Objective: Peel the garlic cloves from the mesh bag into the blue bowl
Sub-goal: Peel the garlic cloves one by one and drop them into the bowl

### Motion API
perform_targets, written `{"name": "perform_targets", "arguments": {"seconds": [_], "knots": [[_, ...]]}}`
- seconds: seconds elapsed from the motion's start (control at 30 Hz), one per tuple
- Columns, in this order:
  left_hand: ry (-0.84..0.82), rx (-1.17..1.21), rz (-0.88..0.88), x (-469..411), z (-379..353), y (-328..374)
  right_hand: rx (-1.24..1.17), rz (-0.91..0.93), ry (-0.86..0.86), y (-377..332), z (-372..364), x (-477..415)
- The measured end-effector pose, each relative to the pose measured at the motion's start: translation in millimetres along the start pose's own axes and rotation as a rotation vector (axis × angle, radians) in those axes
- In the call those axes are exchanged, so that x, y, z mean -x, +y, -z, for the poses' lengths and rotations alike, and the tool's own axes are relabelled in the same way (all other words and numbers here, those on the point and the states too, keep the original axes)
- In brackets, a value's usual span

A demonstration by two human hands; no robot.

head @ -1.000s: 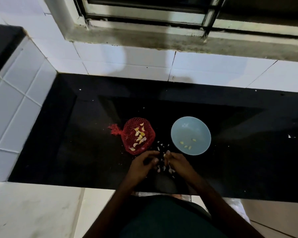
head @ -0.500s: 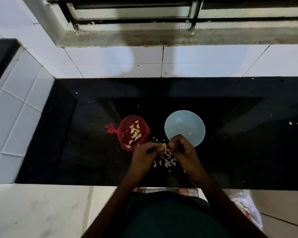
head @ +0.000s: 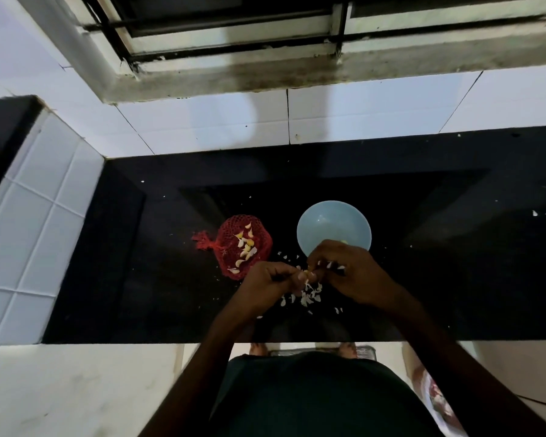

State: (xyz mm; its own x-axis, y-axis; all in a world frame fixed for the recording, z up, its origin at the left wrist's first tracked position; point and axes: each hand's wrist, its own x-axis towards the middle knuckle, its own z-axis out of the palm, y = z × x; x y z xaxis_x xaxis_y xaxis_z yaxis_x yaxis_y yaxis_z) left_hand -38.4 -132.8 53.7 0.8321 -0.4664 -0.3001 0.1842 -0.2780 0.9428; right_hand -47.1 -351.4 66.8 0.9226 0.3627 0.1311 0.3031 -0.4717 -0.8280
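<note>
Head view. A black tabletop (head: 454, 263) runs beneath a white tiled wall (head: 360, 115) and a window frame (head: 234, 42). Near the middle of the tabletop lies a red mesh bag (head: 230, 228), open side up, with unpeeled cloves (head: 246, 246) showing inside it. The blue bowl (head: 328, 225) stands upright just to the right of the bag and apart from it; one pale yellow piece (head: 344, 242) shows at the bowl's near rim. Between the bowl and the front edge, the left hand (head: 265, 285) and right hand (head: 356, 272) meet. The fingers (head: 284, 274) of both are curled and together pinch a single garlic clove (head: 308, 273) above the tabletop. White peel scraps (head: 306, 298) lie scattered under and around the hands.
</note>
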Motion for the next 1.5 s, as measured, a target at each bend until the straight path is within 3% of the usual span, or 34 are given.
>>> {"name": "perform_targets", "arguments": {"seconds": [0.13, 0.27, 0.57, 0.7, 1.0, 1.27, 1.37, 1.5], "knots": [[0.059, 0.024, -0.022, -1, -5, 4, 0.016, 0.031, 0.029, -2, -2, 3], [0.184, 0.209, -0.043, 1, -19, 11, -0.011, 0.028, 0.153, -3, -14, 4], [0.381, 0.483, 0.091, 6, -20, 13, -0.179, -0.099, 0.241, -5, -30, 8], [0.394, 0.459, 0.035, 7, -17, 12, -0.24, -0.21, 0.251, -1, -30, 9], [0.432, 0.231, -0.065, 5, -12, -4, -0.171, -0.246, 0.139, 2, -36, 1], [0.378, 0.29, -0.114, 6, -10, 4, -0.327, -0.261, 0.242, -7, -34, -11], [0.375, 0.352, -0.12, 6, -11, 7, -0.335, -0.221, 0.277, -9, -35, -12], [0.38, 0.407, -0.125, 5, -6, 3, -0.127, -0.033, 0.275, -11, -31, -11]]}}
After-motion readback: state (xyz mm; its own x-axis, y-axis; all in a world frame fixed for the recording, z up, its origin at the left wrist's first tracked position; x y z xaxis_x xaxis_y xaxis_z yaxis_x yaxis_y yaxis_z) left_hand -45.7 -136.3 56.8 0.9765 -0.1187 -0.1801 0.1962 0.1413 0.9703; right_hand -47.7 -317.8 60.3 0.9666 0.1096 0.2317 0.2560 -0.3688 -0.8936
